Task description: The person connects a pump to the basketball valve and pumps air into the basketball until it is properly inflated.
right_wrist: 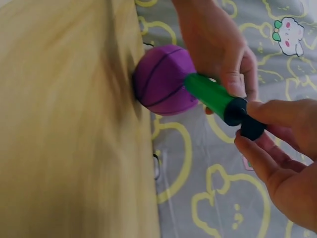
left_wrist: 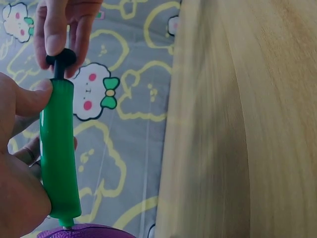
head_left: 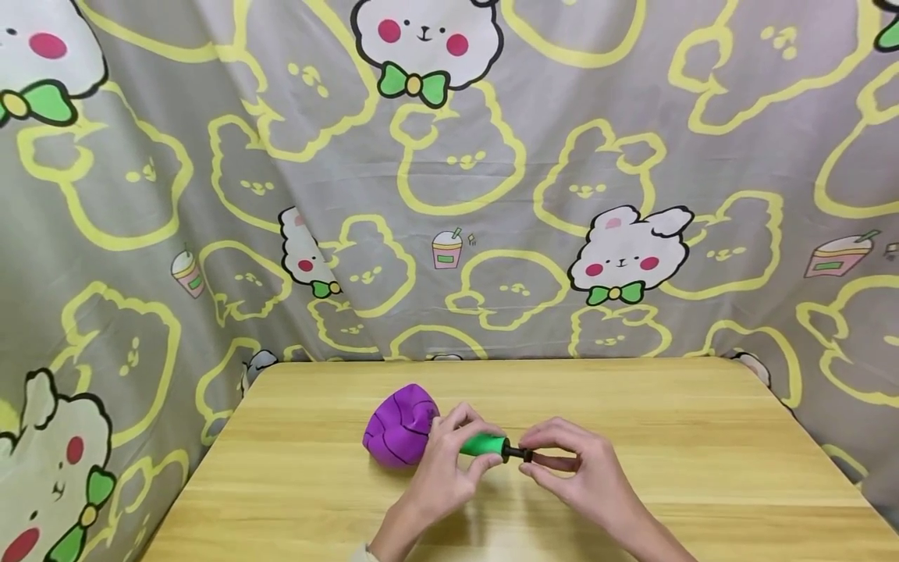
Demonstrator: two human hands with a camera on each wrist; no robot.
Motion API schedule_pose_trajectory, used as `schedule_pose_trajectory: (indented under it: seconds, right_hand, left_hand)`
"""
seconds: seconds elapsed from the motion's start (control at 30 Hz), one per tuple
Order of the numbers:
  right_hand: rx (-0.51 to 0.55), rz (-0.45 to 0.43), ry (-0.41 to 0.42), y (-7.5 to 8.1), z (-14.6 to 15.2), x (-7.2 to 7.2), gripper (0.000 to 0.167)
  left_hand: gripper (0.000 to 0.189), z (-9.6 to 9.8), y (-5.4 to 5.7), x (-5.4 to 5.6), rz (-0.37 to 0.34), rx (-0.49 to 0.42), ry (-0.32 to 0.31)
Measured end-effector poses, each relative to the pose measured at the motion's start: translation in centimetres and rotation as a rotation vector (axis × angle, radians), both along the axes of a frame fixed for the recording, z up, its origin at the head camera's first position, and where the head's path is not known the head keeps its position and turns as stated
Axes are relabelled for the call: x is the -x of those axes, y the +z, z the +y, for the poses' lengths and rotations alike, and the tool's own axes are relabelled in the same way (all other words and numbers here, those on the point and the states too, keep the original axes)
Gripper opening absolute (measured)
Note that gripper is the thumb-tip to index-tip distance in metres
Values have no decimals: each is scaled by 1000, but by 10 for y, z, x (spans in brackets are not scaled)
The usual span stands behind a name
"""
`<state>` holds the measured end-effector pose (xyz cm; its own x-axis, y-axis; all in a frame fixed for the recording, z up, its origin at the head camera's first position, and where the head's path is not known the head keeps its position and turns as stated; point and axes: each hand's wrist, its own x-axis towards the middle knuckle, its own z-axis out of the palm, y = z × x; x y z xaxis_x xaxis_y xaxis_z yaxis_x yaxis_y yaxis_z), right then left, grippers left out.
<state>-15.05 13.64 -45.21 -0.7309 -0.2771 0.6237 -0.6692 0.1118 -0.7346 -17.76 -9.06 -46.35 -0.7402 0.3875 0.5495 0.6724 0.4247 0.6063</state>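
A purple ball (head_left: 399, 428) with dark curved lines, its top dented in the head view, sits left of both hands. Joined to it by its nozzle end is a green hand pump (left_wrist: 60, 148), whose barrel my left hand (head_left: 449, 460) grips. My right hand (head_left: 586, 468) pinches the black pump handle (right_wrist: 252, 127) between thumb and fingers. Only a short length of black rod shows between handle and barrel. In the right wrist view the ball (right_wrist: 164, 82) looks rounder, close against the wooden table. The left palm and fingers hide part of the barrel in the head view.
The light wooden table (head_left: 309, 406) extends under and around the hands. Behind it and along both sides hangs a grey curtain (head_left: 492, 187) printed with yellow outlines, white rabbit heads and pink cups.
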Motion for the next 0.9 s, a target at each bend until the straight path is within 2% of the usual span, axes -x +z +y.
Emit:
schedule_pose_trajectory:
  seconds: [0.2, 0.43, 0.73, 0.9]
  right_hand:
    - [-64, -29, -13, 12, 6, -3, 31]
    - [-93, -61, -29, 25, 19, -7, 33]
    - [-84, -105, 38, 37, 46, -5, 26]
    - [-79, -107, 57, 42, 52, -5, 27]
  left_hand:
    - [25, -8, -3, 2, 25, -44, 22]
    - [27, -14, 1, 5, 31, -53, 51]
    - [28, -25, 5, 12, 60, -65, 91]
    - [27, -25, 8, 13, 51, -69, 87]
